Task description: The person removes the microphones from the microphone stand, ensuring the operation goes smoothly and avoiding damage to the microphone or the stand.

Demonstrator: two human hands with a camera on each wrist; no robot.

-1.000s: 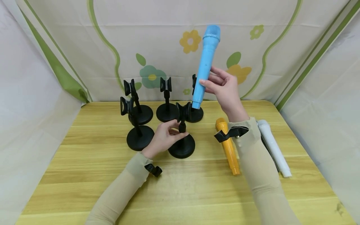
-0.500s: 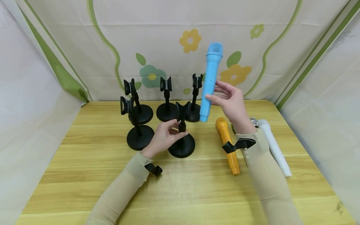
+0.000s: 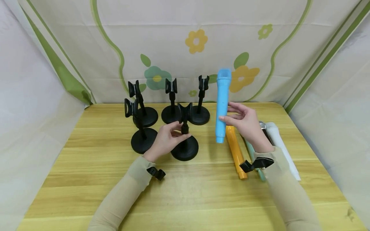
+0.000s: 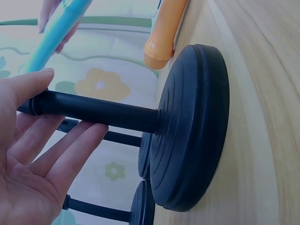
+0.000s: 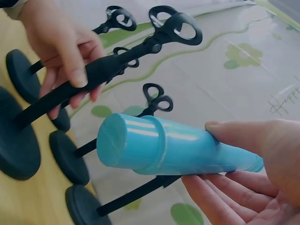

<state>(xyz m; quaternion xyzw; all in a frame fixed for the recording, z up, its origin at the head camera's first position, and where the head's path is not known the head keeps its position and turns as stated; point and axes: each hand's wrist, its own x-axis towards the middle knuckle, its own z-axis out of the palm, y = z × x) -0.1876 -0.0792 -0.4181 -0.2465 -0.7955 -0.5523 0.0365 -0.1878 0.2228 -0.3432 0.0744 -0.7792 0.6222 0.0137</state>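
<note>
My left hand (image 3: 167, 139) pinches the pole of a black microphone stand (image 3: 185, 150) between thumb and fingers, just below its cradle. In the left wrist view the pole (image 4: 101, 111) runs straight into the round base (image 4: 192, 131). My right hand (image 3: 248, 125) holds a light blue microphone (image 3: 223, 96) by its lower body, thumb on one side and fingers on the other. Nearly upright, head on top, the microphone is in the air right of the stand. Its flat bottom end (image 5: 112, 140) faces the right wrist camera. The stand's cradle (image 3: 185, 110) holds nothing.
Several more black stands (image 3: 144, 141) are grouped behind and left of the held one. Under the right forearm lie an orange microphone (image 3: 236, 154), a partly hidden green one (image 3: 261, 175) and a white one (image 3: 284, 152). A patterned curtain (image 3: 173, 19) rises behind the wooden table (image 3: 185, 199).
The blue microphone has come down and slightly right with my right hand, and is now more upright. My left hand keeps its grip on the stand, which has shifted slightly left.
</note>
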